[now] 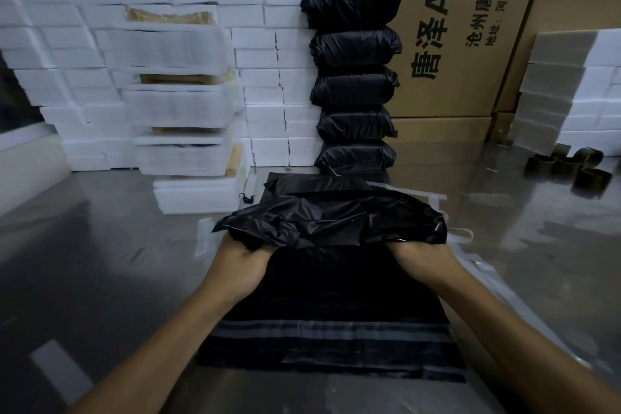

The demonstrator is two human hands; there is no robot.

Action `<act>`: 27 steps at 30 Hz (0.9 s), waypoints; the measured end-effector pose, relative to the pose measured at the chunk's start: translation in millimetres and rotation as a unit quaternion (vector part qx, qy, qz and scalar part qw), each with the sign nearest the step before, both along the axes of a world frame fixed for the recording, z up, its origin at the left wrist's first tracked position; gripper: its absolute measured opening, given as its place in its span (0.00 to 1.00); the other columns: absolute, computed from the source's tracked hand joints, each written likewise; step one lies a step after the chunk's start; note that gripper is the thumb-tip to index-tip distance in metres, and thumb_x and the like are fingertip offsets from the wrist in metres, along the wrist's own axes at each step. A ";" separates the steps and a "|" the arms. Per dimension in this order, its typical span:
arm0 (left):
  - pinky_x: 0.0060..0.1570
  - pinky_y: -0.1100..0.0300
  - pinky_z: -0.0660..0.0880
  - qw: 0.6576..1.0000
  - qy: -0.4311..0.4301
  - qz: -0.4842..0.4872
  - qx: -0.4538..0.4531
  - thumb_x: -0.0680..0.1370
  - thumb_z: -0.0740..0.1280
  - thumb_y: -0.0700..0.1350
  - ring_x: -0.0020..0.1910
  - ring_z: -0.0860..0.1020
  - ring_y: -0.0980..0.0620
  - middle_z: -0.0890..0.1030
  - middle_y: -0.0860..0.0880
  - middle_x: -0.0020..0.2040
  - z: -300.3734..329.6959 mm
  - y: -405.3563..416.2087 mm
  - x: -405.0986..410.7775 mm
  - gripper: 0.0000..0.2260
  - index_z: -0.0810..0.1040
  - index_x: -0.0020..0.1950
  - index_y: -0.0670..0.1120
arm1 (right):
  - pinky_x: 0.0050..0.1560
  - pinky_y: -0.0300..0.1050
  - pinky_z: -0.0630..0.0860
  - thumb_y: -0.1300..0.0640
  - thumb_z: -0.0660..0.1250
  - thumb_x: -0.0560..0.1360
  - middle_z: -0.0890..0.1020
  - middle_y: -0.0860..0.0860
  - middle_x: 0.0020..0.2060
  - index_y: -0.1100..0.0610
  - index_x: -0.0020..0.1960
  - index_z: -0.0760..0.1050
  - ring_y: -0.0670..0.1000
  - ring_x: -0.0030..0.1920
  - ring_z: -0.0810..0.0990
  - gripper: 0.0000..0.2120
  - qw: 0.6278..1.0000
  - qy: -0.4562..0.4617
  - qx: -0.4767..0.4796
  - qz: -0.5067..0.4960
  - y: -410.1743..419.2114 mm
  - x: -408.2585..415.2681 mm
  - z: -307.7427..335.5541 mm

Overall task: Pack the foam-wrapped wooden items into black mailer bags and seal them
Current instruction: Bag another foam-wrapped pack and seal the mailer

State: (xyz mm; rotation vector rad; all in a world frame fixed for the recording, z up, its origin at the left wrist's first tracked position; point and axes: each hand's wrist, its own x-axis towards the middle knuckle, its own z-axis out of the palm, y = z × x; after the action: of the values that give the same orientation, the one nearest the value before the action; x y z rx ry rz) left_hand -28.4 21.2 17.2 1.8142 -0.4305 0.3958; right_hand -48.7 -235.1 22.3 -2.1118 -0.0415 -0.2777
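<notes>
**Packing station: five bags done, one in hand, large backlog**

At the far left, a wall of foam-wrapped items stands stacked on the steel table, wood showing at several open ends; these appear still unpacked, so most of the work remains. One flat foam packet lies at the foot of that stack.

The person's left hand grips the near left corner of a crumpled black mailer bag, fingers curled into the film. The bag sits at table centre, on a pile of flat empty mailers. Whether an item is already inside cannot be told.

Behind it, five filled black bags are stacked in a column.

The right hand clamps the bag's right corner likewise. Spent tape cores lie far right.
</notes>
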 end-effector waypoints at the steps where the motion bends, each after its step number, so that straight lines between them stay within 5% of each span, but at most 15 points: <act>1: 0.42 0.84 0.65 1.000 0.000 0.007 -0.011 0.77 0.69 0.38 0.44 0.72 0.82 0.78 0.70 0.42 -1.5 1.0 1.6 0.13 0.79 0.50 0.57 | 0.41 0.22 0.69 0.64 0.64 0.80 0.79 0.42 0.41 0.52 0.45 0.77 0.28 0.42 0.77 0.10 0.999 -0.043 0.013 0.016 -2.8 6.0 -4.8; 4: 0.40 0.83 0.66 1.000 0.009 -0.005 -0.022 0.77 0.70 0.36 0.42 0.73 0.80 0.78 0.75 0.37 1.0 -0.4 -0.2 0.16 0.79 0.44 0.61 | 0.38 0.24 0.71 0.68 0.68 0.77 0.80 0.42 0.30 0.61 0.37 0.76 0.33 0.33 0.76 0.10 0.991 -0.118 0.055 0.028 -3.6 0.5 2.6; 7: 0.39 0.81 0.68 0.999 0.031 -0.014 -0.034 0.76 0.70 0.38 0.41 0.75 0.78 0.79 0.74 0.38 2.8 0.4 -0.4 0.23 0.82 0.34 0.67 | 0.39 0.28 0.74 0.66 0.72 0.74 0.83 0.52 0.34 0.68 0.41 0.78 0.40 0.36 0.79 0.06 0.982 -0.154 0.089 0.067 -2.4 -2.1 11.0; 10: 0.36 0.82 0.68 0.996 0.053 -0.037 -0.066 0.76 0.70 0.38 0.39 0.76 0.77 0.79 0.73 0.36 5.3 4.0 -0.3 0.27 0.79 0.33 0.73 | 0.43 0.32 0.77 0.55 0.73 0.67 0.84 0.56 0.37 0.68 0.44 0.80 0.44 0.39 0.82 0.15 0.974 -0.164 0.136 0.082 -2.6 -7.7 15.8; 14: 0.41 0.68 0.78 0.966 0.107 -0.116 -0.207 0.66 0.72 0.42 0.45 0.84 0.59 0.86 0.56 0.43 2.1 10.2 9.5 0.11 0.87 0.40 0.58 | 0.50 0.59 0.77 0.55 0.76 0.73 0.76 0.75 0.47 0.79 0.50 0.73 0.72 0.49 0.77 0.26 0.971 -0.138 0.163 0.105 -15.3 -5.4 14.2; 16: 0.42 0.66 0.79 0.956 0.104 -0.157 -0.226 0.60 0.73 0.45 0.46 0.84 0.55 0.86 0.52 0.44 2.7 15.4 12.6 0.12 0.88 0.42 0.53 | 0.49 0.64 0.73 0.58 0.72 0.75 0.73 0.77 0.47 0.79 0.50 0.70 0.76 0.50 0.73 0.23 0.971 -0.110 0.178 0.118 -23.6 -3.4 13.4; 20: 0.49 0.65 0.77 0.979 -0.019 -0.194 -0.064 0.66 0.76 0.47 0.49 0.83 0.53 0.85 0.51 0.48 20.4 32.3 8.8 0.16 0.84 0.53 0.50 | 0.58 0.66 0.75 0.61 0.74 0.74 0.80 0.67 0.53 0.69 0.59 0.74 0.68 0.56 0.79 0.18 0.964 -0.125 0.179 0.154 -27.5 -4.7 15.0; 23: 0.51 0.63 0.78 0.981 -0.065 -0.179 -0.022 0.68 0.77 0.38 0.49 0.84 0.50 0.85 0.47 0.49 28.8 35.0 7.0 0.21 0.76 0.59 0.43 | 0.56 0.46 0.80 0.62 0.75 0.74 0.82 0.45 0.58 0.54 0.71 0.64 0.50 0.57 0.83 0.30 0.953 -0.221 0.116 0.169 -25.9 -8.2 21.3; 25: 0.53 0.62 0.78 0.983 -0.094 -0.153 -0.032 0.66 0.75 0.35 0.52 0.83 0.50 0.85 0.48 0.49 35.6 33.4 4.3 0.17 0.79 0.53 0.41 | 0.58 0.53 0.80 0.65 0.73 0.71 0.82 0.52 0.58 0.56 0.66 0.66 0.55 0.58 0.83 0.27 0.946 -0.251 0.116 0.168 -28.4 -9.5 24.2; 27: 0.55 0.58 0.79 0.981 -0.088 -0.164 -0.051 0.65 0.79 0.44 0.54 0.83 0.47 0.85 0.47 0.50 39.9 35.2 2.3 0.10 0.82 0.41 0.43 | 0.60 0.54 0.79 0.65 0.73 0.69 0.82 0.57 0.55 0.60 0.50 0.73 0.56 0.58 0.82 0.13 0.946 -0.262 0.100 0.161 -28.6 -13.0 29.0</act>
State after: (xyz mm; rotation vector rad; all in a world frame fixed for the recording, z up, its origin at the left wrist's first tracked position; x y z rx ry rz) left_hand -26.0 56.4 57.2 1.5799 -0.8043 0.3419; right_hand -61.7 -263.7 51.3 -1.7433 -0.6388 -0.6112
